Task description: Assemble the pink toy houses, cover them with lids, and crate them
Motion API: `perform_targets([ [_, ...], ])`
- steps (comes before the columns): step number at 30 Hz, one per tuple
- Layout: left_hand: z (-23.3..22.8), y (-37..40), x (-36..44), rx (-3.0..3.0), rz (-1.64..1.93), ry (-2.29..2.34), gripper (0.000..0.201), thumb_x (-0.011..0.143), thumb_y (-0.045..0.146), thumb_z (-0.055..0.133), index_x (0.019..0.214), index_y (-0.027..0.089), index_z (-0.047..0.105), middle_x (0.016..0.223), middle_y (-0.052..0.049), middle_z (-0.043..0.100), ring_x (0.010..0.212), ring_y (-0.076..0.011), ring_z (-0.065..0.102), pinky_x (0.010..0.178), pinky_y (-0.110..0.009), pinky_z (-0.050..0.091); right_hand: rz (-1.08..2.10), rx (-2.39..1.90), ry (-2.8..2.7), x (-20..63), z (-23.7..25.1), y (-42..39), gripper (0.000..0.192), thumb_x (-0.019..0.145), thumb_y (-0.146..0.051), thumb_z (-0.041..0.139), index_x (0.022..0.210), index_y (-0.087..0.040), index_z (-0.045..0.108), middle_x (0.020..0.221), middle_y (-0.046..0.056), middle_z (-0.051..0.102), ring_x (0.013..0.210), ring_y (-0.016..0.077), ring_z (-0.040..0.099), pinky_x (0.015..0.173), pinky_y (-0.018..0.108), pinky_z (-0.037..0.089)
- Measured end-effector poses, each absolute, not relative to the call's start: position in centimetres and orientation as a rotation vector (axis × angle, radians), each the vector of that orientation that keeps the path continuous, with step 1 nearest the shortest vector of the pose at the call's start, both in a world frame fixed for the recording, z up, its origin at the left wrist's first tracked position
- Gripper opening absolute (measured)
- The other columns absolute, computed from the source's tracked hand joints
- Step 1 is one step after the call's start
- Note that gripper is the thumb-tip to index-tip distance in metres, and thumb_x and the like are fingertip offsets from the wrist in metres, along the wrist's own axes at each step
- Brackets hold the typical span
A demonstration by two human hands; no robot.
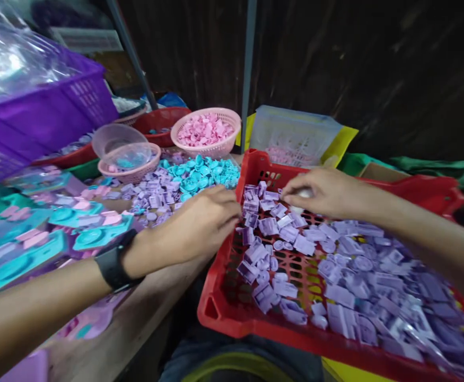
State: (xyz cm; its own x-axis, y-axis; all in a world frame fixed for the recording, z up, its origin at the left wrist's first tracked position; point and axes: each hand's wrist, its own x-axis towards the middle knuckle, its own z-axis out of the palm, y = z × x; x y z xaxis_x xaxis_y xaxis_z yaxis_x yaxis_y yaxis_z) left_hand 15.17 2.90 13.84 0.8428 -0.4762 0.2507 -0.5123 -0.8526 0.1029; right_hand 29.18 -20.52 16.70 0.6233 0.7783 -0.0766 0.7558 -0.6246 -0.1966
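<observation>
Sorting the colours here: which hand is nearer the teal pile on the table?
Left. The left hand sits just below the teal pile; the right hand is farther right, over the red crate.

Red crate cut off right; fingers blurred.

Red crate glossy plastic; lilac pieces smooth matt plastic; table bare wood.

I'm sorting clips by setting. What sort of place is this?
Probably a small toy-parts sorting or packing workshop: a red crate of lilac plastic pieces, loose turquoise pieces on the bench, and a basket of pink pieces.
</observation>
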Motion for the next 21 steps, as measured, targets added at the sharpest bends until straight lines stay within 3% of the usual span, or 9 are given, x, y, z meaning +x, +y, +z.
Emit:
perform_targets([
  [6,12.4,-5.5,18.2,2.635,-0.263,-1.219,0.019,0.093,0.005,0.055,0.1,0.016,0.068,0.101,-0.005,0.071,0.097,-0.0187,0.065,0.087,-0.03,0.051,0.503,-2.821,-1.191,29.7,12.3,-31.8,0.027,0.085,-0.017,0.055,0.098,-0.021,0.078,0.096,0.004,0.079,0.088,0.0205,0.073,0.077,0.03,0.052],
  [10,10.8,-9.5,18.7,2.475,-0.491,-1.449,0.021,0.091,0.011,0.066,0.112,0.014,0.07,0.112,-0.008,0.071,0.103,-0.0208,0.066,0.084,-0.029,0.053,0.715,-2.769,-1.17,26.2,11.7,-35.3,0.024,0.083,-0.014,0.059,0.093,-0.022,0.079,0.094,0.003,0.079,0.09,0.0204,0.072,0.082,0.031,0.051],
  [14,9.5,-11.8,18.5,2.49,-0.552,-1.62,0.007,0.09,0.022,0.071,0.09,0.015,0.074,0.098,-0.009,0.074,0.089,-0.0243,0.069,0.067,-0.034,0.051,0.964,-2.704,-1.173,22.3,11.4,-36.0,0.023,0.08,-0.01,0.063,0.087,-0.025,0.079,0.089,0.0,0.078,0.087,0.0195,0.072,0.078,0.029,0.05],
  [17,8.9,-12.8,19.1,2.605,-0.494,-1.558,0.017,0.094,0.024,0.063,0.082,0.016,0.073,0.086,-0.008,0.074,0.078,-0.0251,0.069,0.058,-0.036,0.047,0.848,-2.753,-1.191,21.8,10.5,-36.3,0.026,0.083,-0.011,0.058,0.088,-0.025,0.079,0.087,0.001,0.078,0.083,0.0203,0.072,0.074,0.03,0.049],
  [21,7.9,-14.2,21.4,2.679,-0.274,-1.456,0.017,0.09,0.009,0.058,0.102,0.012,0.07,0.103,-0.011,0.072,0.096,-0.0252,0.069,0.072,-0.035,0.055,0.577,-2.912,-1.111,23.9,9.3,-36.1,0.027,0.088,-0.018,0.053,0.099,-0.024,0.077,0.098,0.005,0.078,0.091,0.0244,0.073,0.076,0.033,0.05],
])
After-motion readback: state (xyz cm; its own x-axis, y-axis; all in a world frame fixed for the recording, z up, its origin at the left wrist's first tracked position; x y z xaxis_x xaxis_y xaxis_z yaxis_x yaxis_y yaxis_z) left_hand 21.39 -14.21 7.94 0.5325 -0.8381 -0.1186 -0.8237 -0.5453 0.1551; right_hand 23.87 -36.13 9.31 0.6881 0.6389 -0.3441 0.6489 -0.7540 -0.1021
